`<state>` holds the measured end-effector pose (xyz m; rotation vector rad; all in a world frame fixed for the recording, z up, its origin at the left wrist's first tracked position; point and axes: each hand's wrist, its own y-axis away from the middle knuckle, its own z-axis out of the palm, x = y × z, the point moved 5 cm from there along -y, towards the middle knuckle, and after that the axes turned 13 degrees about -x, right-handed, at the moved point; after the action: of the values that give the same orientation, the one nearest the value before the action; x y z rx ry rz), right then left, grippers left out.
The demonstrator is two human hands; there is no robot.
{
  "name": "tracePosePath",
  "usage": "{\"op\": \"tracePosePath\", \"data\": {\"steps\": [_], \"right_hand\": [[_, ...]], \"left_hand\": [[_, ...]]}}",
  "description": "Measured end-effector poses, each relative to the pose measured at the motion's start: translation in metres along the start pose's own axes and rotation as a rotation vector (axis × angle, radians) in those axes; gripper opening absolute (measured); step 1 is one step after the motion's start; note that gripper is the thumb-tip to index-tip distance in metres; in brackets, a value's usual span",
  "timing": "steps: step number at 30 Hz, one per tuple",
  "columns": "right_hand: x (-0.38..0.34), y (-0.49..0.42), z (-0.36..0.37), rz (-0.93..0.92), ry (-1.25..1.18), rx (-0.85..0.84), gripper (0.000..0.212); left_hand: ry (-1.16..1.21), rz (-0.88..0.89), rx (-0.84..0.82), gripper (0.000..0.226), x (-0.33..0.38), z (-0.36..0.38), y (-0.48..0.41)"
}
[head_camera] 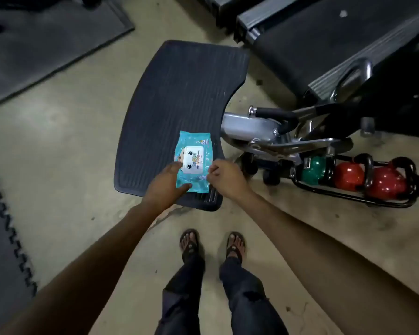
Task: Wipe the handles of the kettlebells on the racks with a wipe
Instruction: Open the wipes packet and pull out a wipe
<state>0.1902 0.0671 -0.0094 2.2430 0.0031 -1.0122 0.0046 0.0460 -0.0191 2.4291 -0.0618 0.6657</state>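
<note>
- Far left, interlocking floor tiles (3, 238) lie on the floor, well away from the work.
- My left hand (165, 187) grips the wipe pack (195, 153) at its near-left corner, thumb laid across the top.
- The pack sits over the near end of the black mat (184, 88); I cannot tell whether it rests there or is lifted clear.
- I judge it light, soft and crinkly, with slippery film. The white flap lid (194, 158) is the stiff part, so I hold the body and lift at the lid's edge.
- My right hand (225, 177) is at the pack's right edge, fingers curled, close to the left hand. I cannot tell whether it pinches anything.
- On the right, the kettlebells wait in a low rack (348, 197): a green kettlebell (313, 170) and two red kettlebells (347, 176).
- Their black handles (368, 165) look rigid and heavy-set; a damp wipe should wrap round them.
</note>
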Motion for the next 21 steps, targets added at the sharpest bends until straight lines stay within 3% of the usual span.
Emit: {"op": "tracePosePath", "data": {"steps": [6,13,18,21], "right_hand": [[0.004,-0.064,0.02,0.077,-0.095,0.185,0.027],[0.004,-0.076,0.04,0.21,-0.04,0.316,0.047],[-0.008,-0.072,0.043,0.219,0.004,0.353,0.043],[-0.032,-0.067,0.044,0.111,0.06,0.378,0.034]], "left_hand": [[-0.171,0.046,0.032,0.096,-0.023,0.004,-0.064],[-0.205,0.098,0.108,0.095,-0.033,0.014,-0.076],[-0.209,0.105,0.119,0.086,-0.029,0.011,-0.079],[-0.25,0.094,0.116,0.077,-0.026,0.01,-0.081]]}}
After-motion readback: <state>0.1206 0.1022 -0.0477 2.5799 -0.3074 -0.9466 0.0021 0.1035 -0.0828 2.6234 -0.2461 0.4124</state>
